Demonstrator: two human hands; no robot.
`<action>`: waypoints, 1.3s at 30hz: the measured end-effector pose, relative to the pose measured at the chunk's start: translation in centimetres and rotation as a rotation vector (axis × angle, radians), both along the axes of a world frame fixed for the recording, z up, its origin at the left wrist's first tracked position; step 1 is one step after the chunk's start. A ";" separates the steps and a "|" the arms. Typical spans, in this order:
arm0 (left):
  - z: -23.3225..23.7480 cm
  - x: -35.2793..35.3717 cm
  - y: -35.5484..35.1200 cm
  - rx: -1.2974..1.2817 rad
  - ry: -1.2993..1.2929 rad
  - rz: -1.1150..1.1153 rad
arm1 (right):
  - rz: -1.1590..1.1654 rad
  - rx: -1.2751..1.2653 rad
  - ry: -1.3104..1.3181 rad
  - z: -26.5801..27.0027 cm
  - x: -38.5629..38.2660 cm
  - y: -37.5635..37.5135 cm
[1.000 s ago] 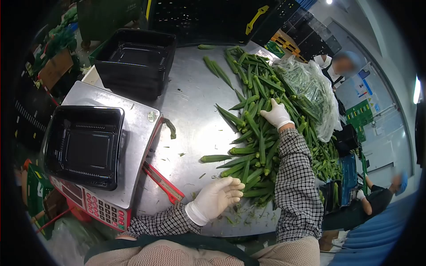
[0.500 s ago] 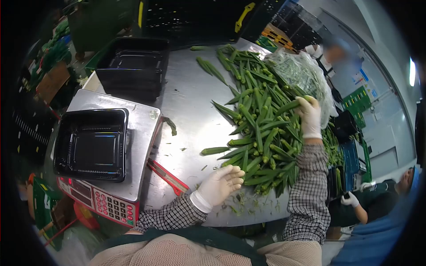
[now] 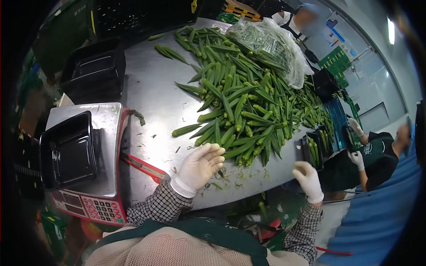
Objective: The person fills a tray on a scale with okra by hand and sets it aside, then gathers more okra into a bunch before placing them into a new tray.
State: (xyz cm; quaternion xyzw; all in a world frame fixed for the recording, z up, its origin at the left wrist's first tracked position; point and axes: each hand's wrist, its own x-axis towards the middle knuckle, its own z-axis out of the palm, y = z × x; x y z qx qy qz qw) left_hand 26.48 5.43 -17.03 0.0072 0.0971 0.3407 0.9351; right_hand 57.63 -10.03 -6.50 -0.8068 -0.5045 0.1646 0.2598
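Note:
A big heap of green okra (image 3: 239, 106) spreads over the steel table (image 3: 146, 102). My gloved left hand (image 3: 199, 168) is at the heap's near left edge, palm turned inward, fingers loosely apart and holding nothing. Beyond the table's near right edge is my gloved right hand (image 3: 309, 181), with fingers slightly bent and apart and no okra visible in it. A black plastic tray (image 3: 69, 150) sits tilted on the red and silver weighing scale (image 3: 104, 166) to the left.
Stacked black trays (image 3: 95, 66) stand behind the scale. A red-handled tool (image 3: 144, 167) lies beside it. A clear plastic bag (image 3: 270, 42) rests on the heap's far side. At right, a co-worker (image 3: 377, 155) in gloves stands near trays of okra (image 3: 313, 150).
My right hand has left the heap, moving down and toward me, and no longer holds the okra pod. The view has shifted right. My left hand stays near the heap's edge.

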 end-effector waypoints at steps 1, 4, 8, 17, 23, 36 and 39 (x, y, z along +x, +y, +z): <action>-0.1 0.0 0.0 0.001 0.004 0.000 | 0.063 0.100 0.021 -0.4 -0.4 1.6; -0.6 -0.2 0.2 -0.007 0.013 0.012 | 0.250 0.264 -0.078 -0.9 -3.5 8.1; -1.0 -0.5 0.3 -0.039 0.011 0.023 | 0.429 0.464 -0.207 -1.7 -5.1 17.4; -1.1 -0.5 0.3 -0.051 -0.007 0.030 | 0.578 0.245 -0.634 -4.1 -7.1 34.5; -1.1 -0.7 0.4 -0.058 0.001 0.037 | 0.674 -0.156 -0.720 -2.9 -8.3 33.7; -1.1 -0.2 0.1 -0.012 0.000 0.004 | 0.162 0.514 -0.114 0.4 -6.2 16.2; -0.8 -0.1 -0.1 0.052 0.026 0.004 | 0.055 0.466 0.292 -0.4 -8.5 12.8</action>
